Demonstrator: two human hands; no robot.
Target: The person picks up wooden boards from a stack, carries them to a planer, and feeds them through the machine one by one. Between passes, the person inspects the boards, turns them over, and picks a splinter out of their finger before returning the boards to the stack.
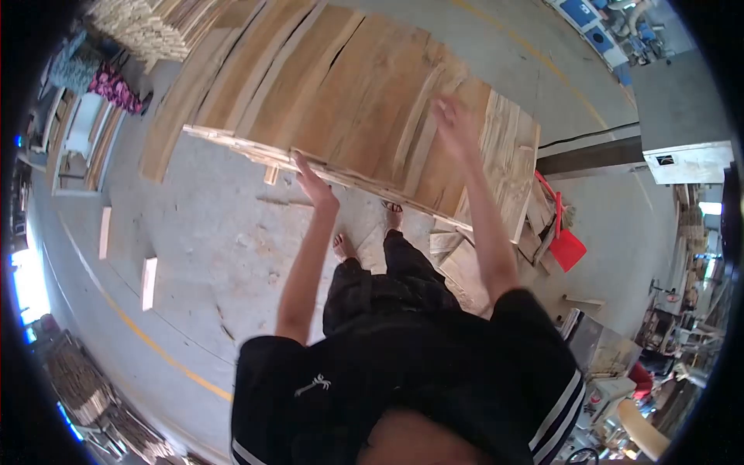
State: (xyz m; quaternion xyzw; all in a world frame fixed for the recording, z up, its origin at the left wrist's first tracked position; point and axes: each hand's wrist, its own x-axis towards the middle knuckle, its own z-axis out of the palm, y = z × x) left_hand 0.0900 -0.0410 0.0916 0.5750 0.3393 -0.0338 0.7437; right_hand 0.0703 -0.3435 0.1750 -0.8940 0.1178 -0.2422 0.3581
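Note:
Long wooden boards [349,101] lie side by side on top of a stack in front of me. At the near edge of the stack is my left hand [314,184], its fingertips against the board ends and no object visible in it. My right hand [456,128] is over the boards toward the right, slightly blurred, with fingers apart and nothing seen in it. Whether it touches the wood cannot be made out. Paler boards [508,147] lie at the stack's right end. Dark gaps show between some boards on the left.
A red dustpan [567,249] and wood offcuts [457,252] lie on the floor right of my feet. A grey machine [686,116] stands at the right. Behind left are a pile of strips [159,27], a rack [85,143] and a person in patterned clothes [116,87].

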